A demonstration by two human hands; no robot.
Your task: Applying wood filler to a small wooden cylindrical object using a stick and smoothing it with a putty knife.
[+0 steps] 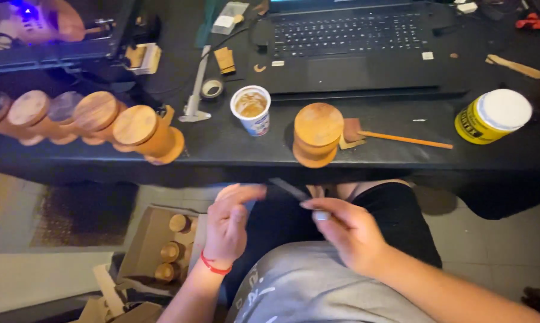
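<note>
A thin dark strip [289, 189] is pinched by the right hand [348, 230] and touched by the left hand [229, 224], whose fingers are loosely curled, below the table [222, 149].

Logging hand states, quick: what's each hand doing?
Left hand: open, fingers loosely curled, holding nothing visible.
Right hand: pinching a thin dark flat strip.

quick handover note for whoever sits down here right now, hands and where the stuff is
Left hand: open, fingers by the thin dark strip, over the lap.
Right hand: pinching that strip's near end.
On the black desk: one wooden spool at the front edge, a row of similar wooden spools at left, a cup of brown paste, a yellow tin.
Cardboard box on the floor holds more spools.
Done or left: cannot tell.
</note>
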